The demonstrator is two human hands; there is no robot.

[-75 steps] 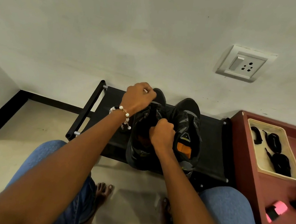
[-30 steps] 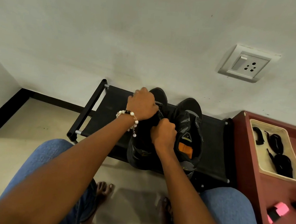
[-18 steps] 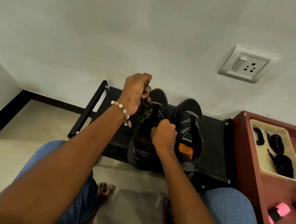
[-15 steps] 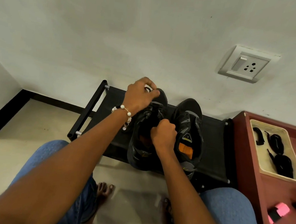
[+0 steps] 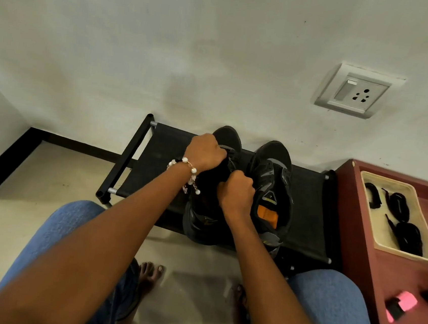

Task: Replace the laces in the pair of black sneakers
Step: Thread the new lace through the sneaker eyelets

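Two black sneakers stand side by side on a low black rack (image 5: pixel 155 153), toes toward the wall. On the left sneaker (image 5: pixel 200 226), my left hand (image 5: pixel 206 151) is curled over the eyelet area near the toe and seems to pinch a black lace, which I cannot see clearly. My right hand (image 5: pixel 236 193) is fisted over the same shoe's tongue and grips it. The right sneaker (image 5: pixel 271 183) is untouched and shows an orange insole. Black laces (image 5: pixel 398 205) lie coiled in a cream tray (image 5: pixel 380 248) at the right.
The tray rests on a maroon cabinet (image 5: pixel 369 278), with a pink and black object (image 5: pixel 401 305) near its front. A wall socket (image 5: pixel 357 93) is above. My knees in blue jeans and bare feet are below the rack on the tiled floor.
My left hand rose above the toe of the left sneaker as if pulling lace, then came back down onto the eyelets. My right hand stayed on the tongue.
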